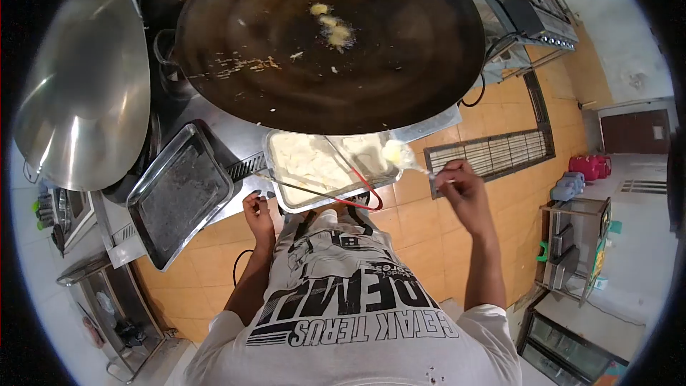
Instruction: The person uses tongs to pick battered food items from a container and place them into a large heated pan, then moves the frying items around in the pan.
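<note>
Shirt [350, 307] | right hand [461, 191] gripping coated utensil [414, 165] | left hand [259, 216] near batter tray [287, 209], grip unclear

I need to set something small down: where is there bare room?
Bare: counter between the wok, the dark tray and the filled tray; also inside the dark tray. Crowded: the filled tray, with tongs across it, the left hand beside it and the right hand holding a utensil near it.

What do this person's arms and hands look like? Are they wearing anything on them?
The left hand and right hand are both bare, with no gloves. The forearms are bare too. Higher up there are short, pale, whitish sleeves, part of a T-shirt with big black letters on its front.
</note>
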A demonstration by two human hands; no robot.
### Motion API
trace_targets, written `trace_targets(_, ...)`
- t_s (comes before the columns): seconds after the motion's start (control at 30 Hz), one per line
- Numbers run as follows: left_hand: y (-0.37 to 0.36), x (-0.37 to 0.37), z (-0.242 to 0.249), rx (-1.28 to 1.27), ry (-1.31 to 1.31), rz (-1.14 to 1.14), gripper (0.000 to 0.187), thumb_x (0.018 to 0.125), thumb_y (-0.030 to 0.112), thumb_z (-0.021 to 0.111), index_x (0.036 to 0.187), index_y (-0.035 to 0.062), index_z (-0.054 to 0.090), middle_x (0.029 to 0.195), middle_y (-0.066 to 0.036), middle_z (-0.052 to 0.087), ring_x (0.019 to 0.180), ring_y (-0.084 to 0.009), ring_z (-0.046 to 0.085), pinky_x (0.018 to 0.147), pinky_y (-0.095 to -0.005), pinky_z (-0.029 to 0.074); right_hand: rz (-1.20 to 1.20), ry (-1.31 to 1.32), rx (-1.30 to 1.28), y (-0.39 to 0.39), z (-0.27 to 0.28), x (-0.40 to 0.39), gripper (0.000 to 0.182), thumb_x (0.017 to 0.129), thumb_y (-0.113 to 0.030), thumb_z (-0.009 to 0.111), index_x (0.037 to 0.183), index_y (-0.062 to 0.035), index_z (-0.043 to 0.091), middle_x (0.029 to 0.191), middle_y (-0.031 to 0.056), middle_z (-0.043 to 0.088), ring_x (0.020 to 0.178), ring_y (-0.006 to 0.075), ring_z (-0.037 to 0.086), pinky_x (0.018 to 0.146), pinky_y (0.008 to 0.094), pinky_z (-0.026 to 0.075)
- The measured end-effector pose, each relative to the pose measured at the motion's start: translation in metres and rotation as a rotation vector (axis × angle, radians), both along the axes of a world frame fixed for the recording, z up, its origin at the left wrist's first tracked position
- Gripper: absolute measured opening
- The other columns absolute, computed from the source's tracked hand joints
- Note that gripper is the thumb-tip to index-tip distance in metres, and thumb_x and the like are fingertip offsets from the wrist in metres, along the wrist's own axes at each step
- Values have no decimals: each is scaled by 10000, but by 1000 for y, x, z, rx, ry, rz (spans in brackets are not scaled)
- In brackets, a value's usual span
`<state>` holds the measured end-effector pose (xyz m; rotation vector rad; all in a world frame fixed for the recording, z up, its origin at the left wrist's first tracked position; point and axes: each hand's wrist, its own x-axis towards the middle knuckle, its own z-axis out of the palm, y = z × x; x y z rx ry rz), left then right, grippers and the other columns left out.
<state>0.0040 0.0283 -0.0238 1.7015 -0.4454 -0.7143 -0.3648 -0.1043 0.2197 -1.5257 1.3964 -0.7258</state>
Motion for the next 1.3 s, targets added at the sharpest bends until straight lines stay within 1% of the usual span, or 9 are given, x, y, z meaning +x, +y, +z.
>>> trace_targets(0.13,-2,-3,5,-38,7,4,182,854,49,569,1027,61,516,769,24,472,676,-74,433,602,-222,379,63,56,-385,-48,56,11,47,796,30,631,827,-1,649,925,61,493,781,121,504,609,227,420)
trace_targets(0.2,-2,-2,1,-19,-14,7,191,853,39,564,1036,52,513,767,25,453,695,-79,421,636,-228,361,-12,375,-618,-79,96,38,49,799,31,621,835,2,640,926,90,503,817,167,540,654,255,447)
trace_targets(0.33,-3,-5,3,-42,-16,22,194,851,19,552,1040,44,516,772,22,433,710,-82,406,649,-232,346,53,491,-1205,-174,95,67,66,801,-7,618,865,-16,605,938,123,536,834,294,578,653,340,483)
trace_targets(0.43,-3,-6,0,-45,-31,45,209,848,14,550,1051,42,510,791,17,437,718,-86,409,664,-232,358,130,487,-1264,-223,63,99,55,826,-50,589,874,-27,573,951,130,541,850,333,589,640,394,493)
trace_targets(0.53,-5,-9,14,-61,24,56,214,847,16,549,1055,48,509,816,18,438,731,-89,420,676,-226,369,426,815,-938,-259,11,106,81,814,-69,573,889,-63,542,1001,78,516,761,330,596,605,422,496)
trace_targets(0.63,-5,-8,13,-52,68,75,212,851,21,541,1058,54,510,832,17,437,744,-90,431,680,-223,380,526,885,-1056,-262,8,117,104,829,-83,544,930,-80,516,1013,67,499,733,353,594,602,462,503)
trace_targets(1.03,-3,-7,6,-61,43,68,215,850,20,537,1060,59,514,826,25,429,745,-69,415,659,-213,374,396,733,-1071,-254,20,127,78,841,-98,559,911,-75,535,1029,80,516,748,354,593,595,449,491)
trace_targets(1.13,-4,-8,4,-53,28,78,215,850,19,537,1060,60,515,826,27,428,743,-68,411,662,-210,373,522,911,-959,-266,-2,121,79,833,-91,568,899,-62,535,1023,84,518,754,356,588,589,446,485)
trace_targets(1.3,-5,-8,12,-58,29,71,214,849,27,544,1059,57,513,818,28,437,735,-68,418,672,-211,372,515,860,-971,-258,4,130,71,833,-80,561,896,-66,533,1020,88,515,750,357,588,594,454,486)
